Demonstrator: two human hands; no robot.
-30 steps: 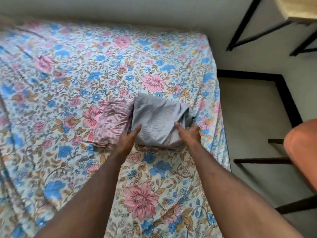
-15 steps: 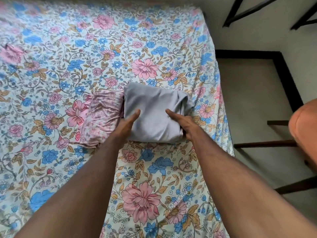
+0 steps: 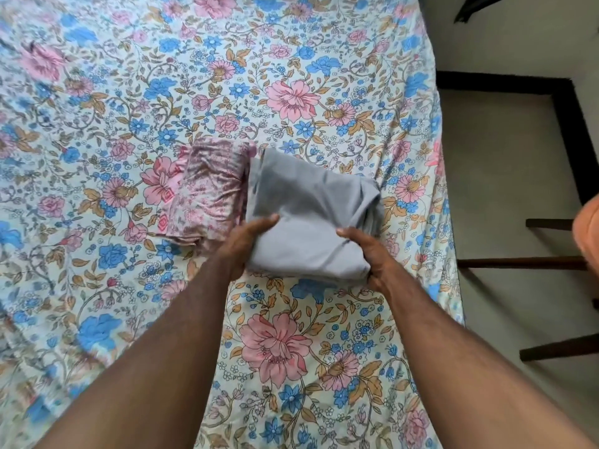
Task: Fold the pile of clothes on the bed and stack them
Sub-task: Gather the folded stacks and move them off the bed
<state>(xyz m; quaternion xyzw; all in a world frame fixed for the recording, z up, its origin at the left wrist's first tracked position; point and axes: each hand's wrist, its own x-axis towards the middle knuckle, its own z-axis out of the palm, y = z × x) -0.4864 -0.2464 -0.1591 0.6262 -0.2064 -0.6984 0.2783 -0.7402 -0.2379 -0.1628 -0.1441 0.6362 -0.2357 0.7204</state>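
A folded grey garment (image 3: 308,215) lies near the right side of the bed (image 3: 227,76), which has a floral sheet. My left hand (image 3: 248,243) grips its near left corner, thumb on top and fingers hidden underneath. My right hand (image 3: 366,254) grips its near right corner the same way. The near edge looks slightly raised off the sheet. A folded pink patterned garment (image 3: 212,189) lies flat directly to the left, touching the grey one's left edge.
The bed's right edge (image 3: 450,222) drops to a pale floor. Dark wooden furniture legs (image 3: 525,262) and an orange seat (image 3: 588,228) stand to the right of the bed. A black frame (image 3: 564,102) lies on the floor beyond.
Both hands have closed round the grey garment's near corners, thumbs on top, and its near edge has lifted a little. The camera has tilted down and moved closer.
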